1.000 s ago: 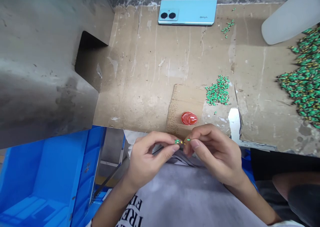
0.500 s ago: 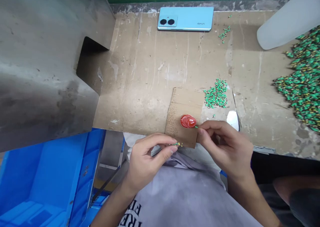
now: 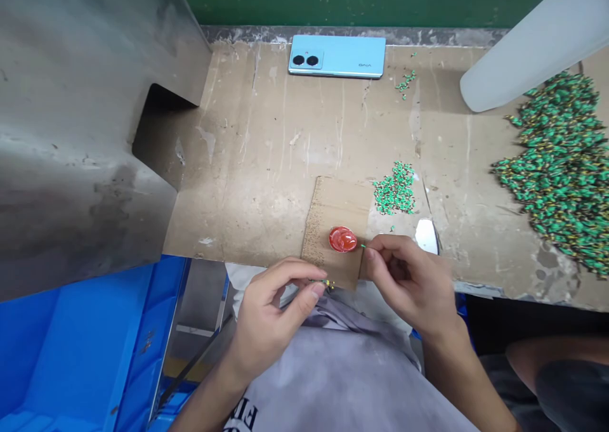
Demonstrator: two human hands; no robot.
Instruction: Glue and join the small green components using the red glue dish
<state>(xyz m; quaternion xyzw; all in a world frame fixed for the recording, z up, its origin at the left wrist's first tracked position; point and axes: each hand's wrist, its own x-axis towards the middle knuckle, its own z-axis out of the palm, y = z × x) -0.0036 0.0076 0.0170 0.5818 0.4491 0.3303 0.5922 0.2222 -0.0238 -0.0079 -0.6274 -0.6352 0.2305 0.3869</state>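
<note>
Fingers of the right hand [image 3: 409, 283] pinch a green pin [image 3: 363, 246] beside the red blob [image 3: 342, 239]; the left hand [image 3: 271, 318] grips a green part [image 3: 323, 284].

cardboard-covered bench [image 3: 266, 165], blue phone [image 3: 337, 56], green part piles [image 3: 556, 165], red blob [image 3: 342, 239]

— What is changing at the counter [image 3: 285, 165]?
— The right hand [image 3: 404, 283] is parting from the left hand [image 3: 271, 318], carrying a green piece [image 3: 363, 246] to the red dish [image 3: 342, 239].

Grey T-shirt [image 3: 342, 381] (black lettering), bare forearms
</note>
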